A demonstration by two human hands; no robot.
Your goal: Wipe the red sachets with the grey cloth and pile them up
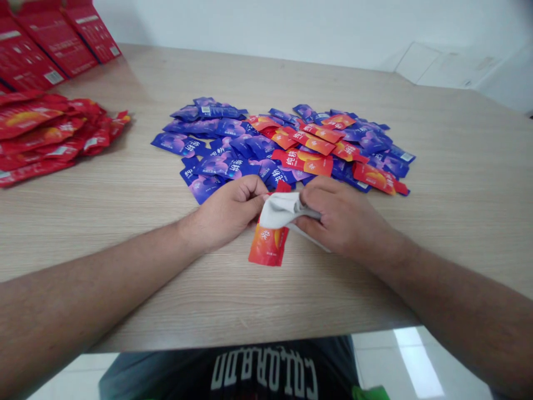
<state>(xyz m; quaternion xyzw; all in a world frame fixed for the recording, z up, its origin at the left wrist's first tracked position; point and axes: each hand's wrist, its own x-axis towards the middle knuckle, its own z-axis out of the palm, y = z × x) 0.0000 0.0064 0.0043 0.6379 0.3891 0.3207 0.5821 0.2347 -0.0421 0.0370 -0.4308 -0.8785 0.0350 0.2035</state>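
Note:
My left hand [227, 214] pinches the top of a red-orange foil sachet [268, 248], which hangs down toward the tabletop. My right hand [339, 219] grips a white cloth [281, 211] folded over the sachet's upper part, hiding most of that part. Just beyond both hands lies a loose heap of blue-purple sachets [220, 164], mixed with red-orange sachets [303, 162]. My left knuckles are close to the heap's near edge, and the hands do not appear to press on it.
A heap of red sachets [45, 133] lies at the left of the light wood table [462, 183]. Flat red cartons [54, 44] stand in a row beyond it at the far left corner. A white wall runs behind the table. My dark printed shirt [266, 372] shows below its near edge.

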